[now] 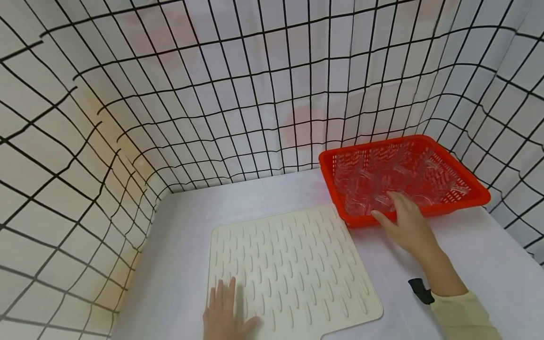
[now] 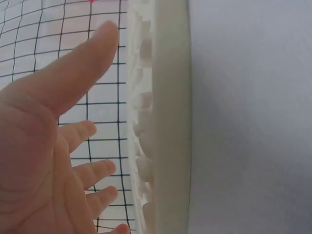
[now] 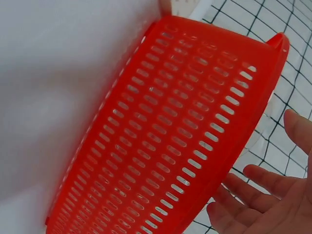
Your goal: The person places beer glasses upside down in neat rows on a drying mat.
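A red plastic basket (image 1: 461, 206) with slotted sides stands at the back right, holding several clear, see-through items (image 1: 374, 182) whose exact kind is hard to tell. Over its front rim reaches my right hand (image 1: 405, 224), fingers spread and slightly bent, with nothing in its grasp. The right wrist view shows that hand (image 3: 273, 195) beside the basket's slotted wall (image 3: 161, 126). A cream mat (image 1: 293, 269) with raised oblong ridges lies in front. My left hand (image 1: 225, 316) is at its near left part, fingers straight and apart; in the left wrist view its palm (image 2: 34, 161) holds nothing.
Black wire grid (image 1: 255, 94) walls stand at the back and both sides, with pale sheeting behind. The white table (image 1: 182, 255) shows left of the mat and along the right side. A black band (image 1: 420, 290) is on my right wrist.
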Motion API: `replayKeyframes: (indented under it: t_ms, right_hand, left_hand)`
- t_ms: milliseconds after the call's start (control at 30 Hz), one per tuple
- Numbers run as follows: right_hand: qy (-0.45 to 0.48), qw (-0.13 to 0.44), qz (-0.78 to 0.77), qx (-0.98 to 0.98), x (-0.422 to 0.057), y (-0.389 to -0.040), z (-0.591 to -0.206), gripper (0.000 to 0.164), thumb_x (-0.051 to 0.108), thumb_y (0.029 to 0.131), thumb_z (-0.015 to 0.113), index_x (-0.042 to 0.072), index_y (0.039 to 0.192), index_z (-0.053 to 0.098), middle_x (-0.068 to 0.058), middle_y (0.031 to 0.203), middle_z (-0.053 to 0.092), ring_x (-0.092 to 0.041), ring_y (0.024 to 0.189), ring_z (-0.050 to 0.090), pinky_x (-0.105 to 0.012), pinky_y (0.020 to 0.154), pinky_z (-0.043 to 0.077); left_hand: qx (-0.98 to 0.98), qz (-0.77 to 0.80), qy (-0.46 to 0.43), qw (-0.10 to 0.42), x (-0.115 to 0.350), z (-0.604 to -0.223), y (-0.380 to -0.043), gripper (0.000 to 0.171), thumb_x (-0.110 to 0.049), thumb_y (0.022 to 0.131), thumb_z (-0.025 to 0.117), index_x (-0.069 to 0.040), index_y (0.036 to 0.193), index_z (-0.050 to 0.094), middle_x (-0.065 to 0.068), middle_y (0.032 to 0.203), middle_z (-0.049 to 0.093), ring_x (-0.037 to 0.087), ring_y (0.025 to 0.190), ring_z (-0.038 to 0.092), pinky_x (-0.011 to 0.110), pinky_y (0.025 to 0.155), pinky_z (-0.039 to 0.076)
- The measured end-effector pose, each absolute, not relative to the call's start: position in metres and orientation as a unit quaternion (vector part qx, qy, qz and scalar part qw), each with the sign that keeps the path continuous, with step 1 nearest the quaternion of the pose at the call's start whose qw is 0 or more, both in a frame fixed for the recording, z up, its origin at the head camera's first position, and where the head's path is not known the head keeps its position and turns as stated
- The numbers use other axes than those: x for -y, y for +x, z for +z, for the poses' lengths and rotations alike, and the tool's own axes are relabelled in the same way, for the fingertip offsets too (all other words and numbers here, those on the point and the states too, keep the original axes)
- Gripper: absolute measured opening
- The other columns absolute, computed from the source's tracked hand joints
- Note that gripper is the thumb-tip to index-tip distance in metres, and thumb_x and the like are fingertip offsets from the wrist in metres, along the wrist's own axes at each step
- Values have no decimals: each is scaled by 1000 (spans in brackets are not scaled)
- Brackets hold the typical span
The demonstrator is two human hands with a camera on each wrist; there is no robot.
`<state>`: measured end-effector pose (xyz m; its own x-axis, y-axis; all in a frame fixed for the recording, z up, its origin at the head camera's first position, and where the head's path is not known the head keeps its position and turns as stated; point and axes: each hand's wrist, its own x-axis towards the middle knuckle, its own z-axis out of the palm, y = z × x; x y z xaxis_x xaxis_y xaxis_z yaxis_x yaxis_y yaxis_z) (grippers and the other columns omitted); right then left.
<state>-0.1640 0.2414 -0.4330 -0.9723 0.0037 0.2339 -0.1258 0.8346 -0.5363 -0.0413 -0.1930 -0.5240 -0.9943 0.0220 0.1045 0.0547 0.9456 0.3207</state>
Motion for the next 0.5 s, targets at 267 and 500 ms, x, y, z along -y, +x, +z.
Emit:
replayKeyframes:
  t_ms: [267,500]
  right_hand:
    - [30,53,256,965,-242,-179,-428,77,36,94,64,-14,142,32,-37,138,35,-55,127,30,-71,100,30]
    - [21,14,238,971,-244,-188,-427,74,30,94,63,-16,141,31,-40,137,35,-58,125,31,-72,99,29]
  left_hand:
    - [983,-178,-7,46,192,-518,-41,103,-59,66,78,-3,143,40,34,146,35,56,131,31,73,94,34]
    - [981,-194,10,8,195,-518,-40,109,-63,64,79,0,144,40,36,146,32,58,133,26,73,97,31]
